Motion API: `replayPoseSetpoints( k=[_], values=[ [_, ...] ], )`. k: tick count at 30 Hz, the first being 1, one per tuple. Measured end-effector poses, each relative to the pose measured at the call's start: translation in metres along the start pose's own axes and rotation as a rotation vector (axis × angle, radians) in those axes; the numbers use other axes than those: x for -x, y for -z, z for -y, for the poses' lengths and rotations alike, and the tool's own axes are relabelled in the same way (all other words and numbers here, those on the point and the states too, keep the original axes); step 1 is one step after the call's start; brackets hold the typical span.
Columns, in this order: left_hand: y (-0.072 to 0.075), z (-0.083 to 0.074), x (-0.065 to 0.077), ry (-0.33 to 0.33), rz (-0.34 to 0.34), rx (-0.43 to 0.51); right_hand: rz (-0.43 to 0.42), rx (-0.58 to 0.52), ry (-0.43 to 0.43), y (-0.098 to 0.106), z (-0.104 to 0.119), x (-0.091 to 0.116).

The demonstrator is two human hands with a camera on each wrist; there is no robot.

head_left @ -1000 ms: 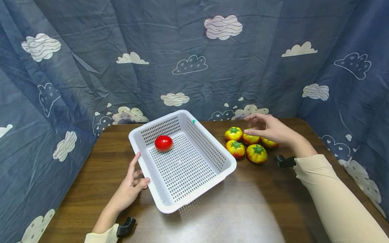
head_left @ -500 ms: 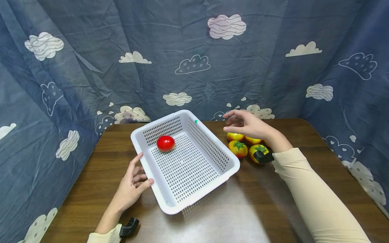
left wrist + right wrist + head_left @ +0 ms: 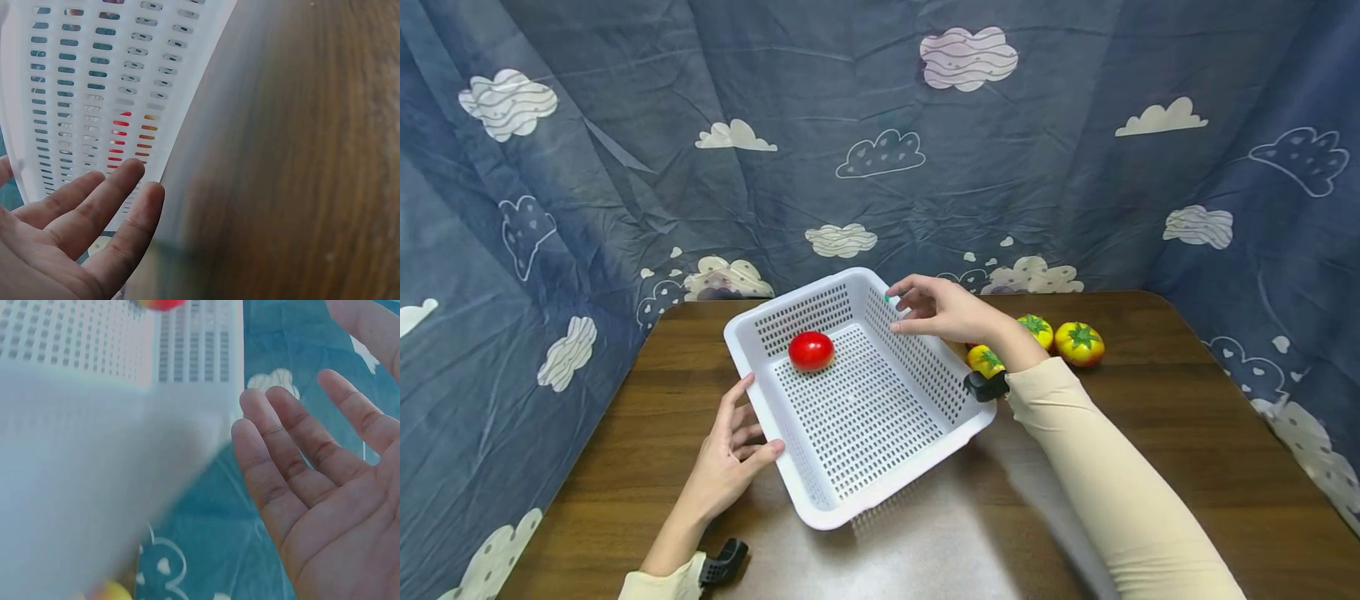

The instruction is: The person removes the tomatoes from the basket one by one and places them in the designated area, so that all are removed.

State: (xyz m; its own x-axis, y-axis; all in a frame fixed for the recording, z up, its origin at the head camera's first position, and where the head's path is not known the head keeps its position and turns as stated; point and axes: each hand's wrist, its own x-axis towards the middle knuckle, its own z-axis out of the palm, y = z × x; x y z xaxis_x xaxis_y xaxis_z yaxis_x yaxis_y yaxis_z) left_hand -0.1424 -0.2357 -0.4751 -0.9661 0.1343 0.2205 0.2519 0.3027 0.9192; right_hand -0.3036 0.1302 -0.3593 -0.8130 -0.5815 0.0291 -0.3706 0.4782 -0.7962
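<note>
A white perforated plastic basket stands on the table with one smooth red fruit in its far left corner, resembling a tomato. At the basket's left side is my left hand, thumb tip at the rim and fingers along the outer wall. Those fingers look mostly straight beside the slotted wall in the left wrist view. My right hand hovers over the basket's far right rim, fingers spread and holding nothing. Behind the right forearm lie yellow-red tomatoes with green tops, some partly hidden.
The brown wooden table extends to both sides of the basket. A blue cloud-print curtain hangs behind and around it. Black wrist devices sit at both sleeve cuffs.
My right hand has moved left from above the tomatoes to the basket's right rim, with nothing in it. The left hand stays at the basket; the red fruit has not moved within it.
</note>
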Motion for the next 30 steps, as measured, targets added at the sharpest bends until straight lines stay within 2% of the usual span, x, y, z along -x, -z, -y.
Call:
replayPoseSetpoints(
  k=[13, 21, 25, 30],
  values=[
    [-0.001, 0.003, -0.002, -0.025, 0.017, 0.005, 0.052, -0.034, 0.041, -0.048, 0.016, -0.043],
    [-0.001, 0.004, -0.001, -0.012, 0.013, -0.002, 0.096, -0.069, 0.077, -0.078, 0.021, -0.068],
    [-0.002, 0.004, -0.002, -0.013, 0.013, -0.014, 0.111, -0.049, 0.062, -0.091, 0.020, -0.077],
    [0.000, 0.004, -0.002, 0.000, 0.008, -0.026, 0.123, 0.032, 0.035, -0.103, 0.020, -0.083]
  ],
)
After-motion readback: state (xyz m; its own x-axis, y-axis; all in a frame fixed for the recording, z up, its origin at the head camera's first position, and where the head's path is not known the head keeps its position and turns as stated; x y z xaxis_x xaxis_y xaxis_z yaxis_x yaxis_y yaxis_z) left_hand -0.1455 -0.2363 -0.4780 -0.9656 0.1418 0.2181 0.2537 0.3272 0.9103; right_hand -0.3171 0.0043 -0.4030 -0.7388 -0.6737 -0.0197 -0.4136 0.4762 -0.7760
